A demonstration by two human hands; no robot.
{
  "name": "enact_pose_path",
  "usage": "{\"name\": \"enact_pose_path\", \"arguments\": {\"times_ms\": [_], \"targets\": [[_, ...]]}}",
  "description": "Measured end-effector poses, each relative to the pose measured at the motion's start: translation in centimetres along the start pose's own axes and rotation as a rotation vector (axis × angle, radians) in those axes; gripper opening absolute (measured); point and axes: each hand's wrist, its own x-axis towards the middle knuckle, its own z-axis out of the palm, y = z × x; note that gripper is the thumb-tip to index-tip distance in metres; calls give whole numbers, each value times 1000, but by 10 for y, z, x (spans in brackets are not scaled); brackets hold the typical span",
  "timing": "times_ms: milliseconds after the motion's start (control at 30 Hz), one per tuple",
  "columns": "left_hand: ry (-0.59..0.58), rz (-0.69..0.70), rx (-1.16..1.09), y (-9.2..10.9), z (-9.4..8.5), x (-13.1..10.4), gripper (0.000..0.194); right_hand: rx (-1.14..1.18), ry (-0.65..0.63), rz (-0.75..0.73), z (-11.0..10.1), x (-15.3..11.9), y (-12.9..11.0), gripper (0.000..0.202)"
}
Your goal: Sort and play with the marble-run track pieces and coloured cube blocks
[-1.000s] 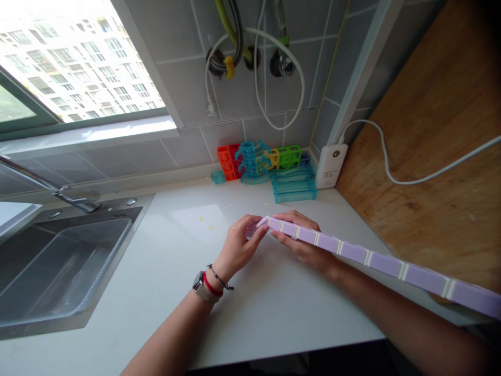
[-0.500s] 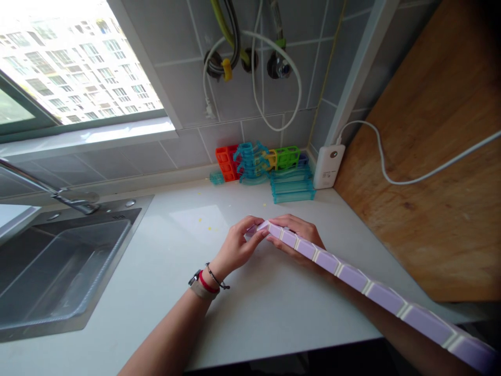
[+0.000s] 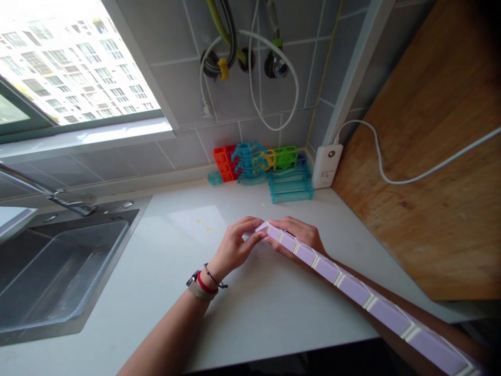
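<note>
A long strip of purple segments with pale joints runs from the counter's middle toward the lower right. My left hand pinches its far tip between thumb and fingers. Just to the right, my right hand is closed around the strip near the same end, partly hidden behind it. The strip's near end leaves the view at the lower right, above my right forearm. Both hands are over the white counter.
Against the tiled wall stand red blocks, blue clip-like pieces, green blocks and teal pieces. A white power bank with a cable leans by a wooden board. A sink lies left.
The strip's near part has swung slightly down and left, showing more of my right forearm above it. Both hands keep their hold, almost unmoved. The view has shifted slightly.
</note>
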Motion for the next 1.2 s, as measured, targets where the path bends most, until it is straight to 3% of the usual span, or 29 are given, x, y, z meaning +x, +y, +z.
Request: {"name": "enact_pose_path", "arguments": {"times_ms": [433,900,1200], "targets": [[-31,107,48,-5,-6,0,21,96,-8,87,-4,-1,-11,24],[-51,135,150,-8,-8,-2,28,125,-11,47,-1,-5,-3,31],[1,293,310,-9,-11,0,36,146,-11,22,0,-3,-6,28]]}}
